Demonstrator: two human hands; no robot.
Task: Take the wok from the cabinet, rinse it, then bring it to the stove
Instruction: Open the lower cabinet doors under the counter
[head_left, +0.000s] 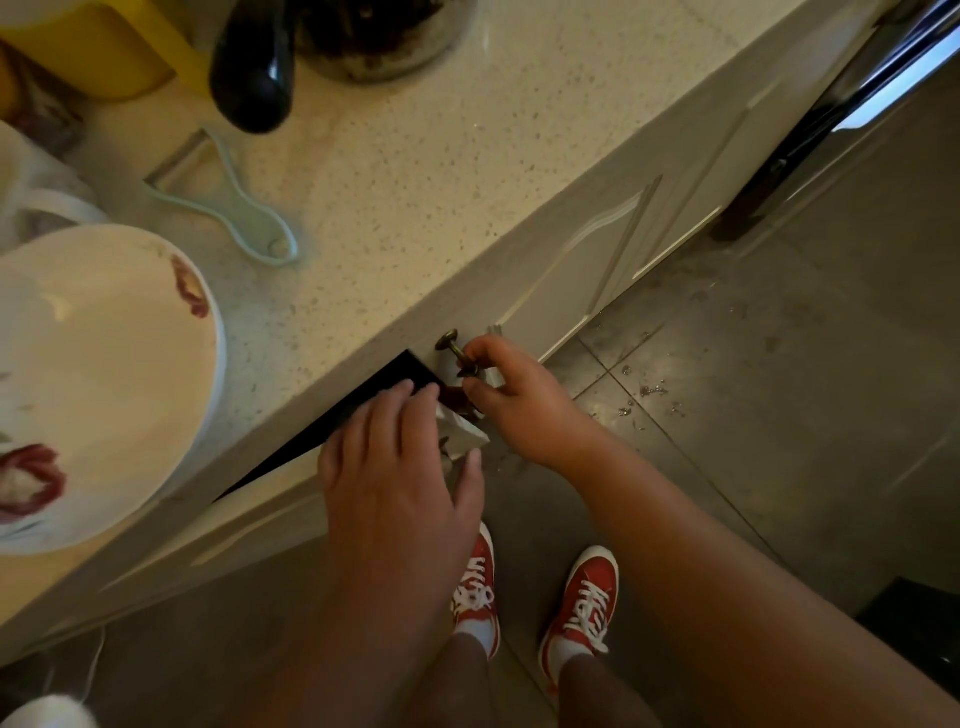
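Both hands are at the cabinet door (270, 514), which I see ajar under the counter's front edge: the right hand (519, 400) pinches the brass knob (457, 353), the left hand (400, 462) curls over the door's top corner (wok hidden inside).

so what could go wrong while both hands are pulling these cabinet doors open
1. The large white floral bowl overhangs the speckled countertop edge just above the left door; a bump could tip it off.
2. Wet patches on the grey floor tiles near the red sneakers could cause a slip.
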